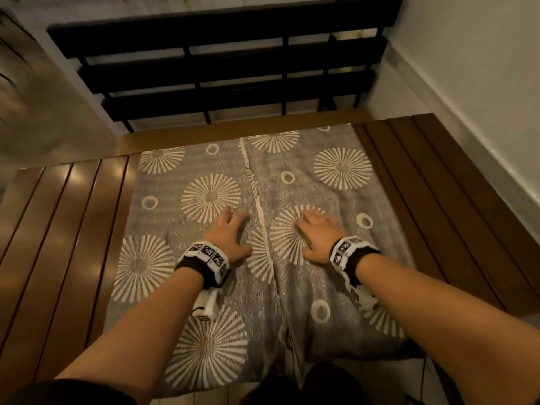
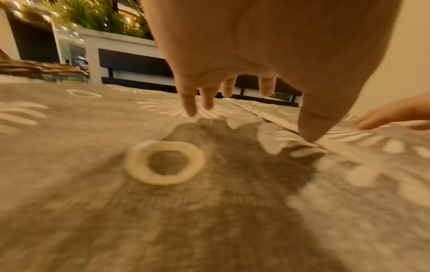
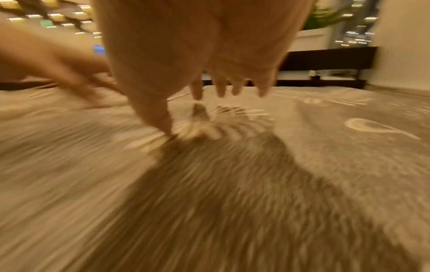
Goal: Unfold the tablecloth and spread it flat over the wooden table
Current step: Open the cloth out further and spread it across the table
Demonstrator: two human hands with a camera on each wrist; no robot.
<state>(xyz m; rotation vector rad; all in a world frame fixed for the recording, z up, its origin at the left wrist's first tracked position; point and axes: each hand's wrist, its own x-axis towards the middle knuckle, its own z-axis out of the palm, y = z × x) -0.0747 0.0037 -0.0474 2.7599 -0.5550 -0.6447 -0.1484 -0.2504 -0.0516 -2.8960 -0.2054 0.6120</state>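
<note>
Head view: a grey tablecloth [image 1: 315,276] with white sunbursts covers the middle of the wooden table [image 1: 73,217], slats bare at both sides; left hand [image 1: 230,238] and right hand [image 1: 315,238] lie spread either side of its centre seam [image 1: 260,206], gripping nothing. Left wrist view: fingers [image 2: 190,106] straight, thumb tip touching cloth; right wrist view, blurred: fingers [image 3: 220,88] extended, thumb on cloth.

The grey tablecloth with white sunburst and ring prints [image 1: 295,182] runs off the head view's bottom edge, so its near hem cannot be seen. It hides the middle of the brown slatted wooden surface [image 1: 67,217]. In the right wrist view the cloth is smeared by motion blur (prints nearly unreadable), as is the left hand [image 3: 53,62].
</note>
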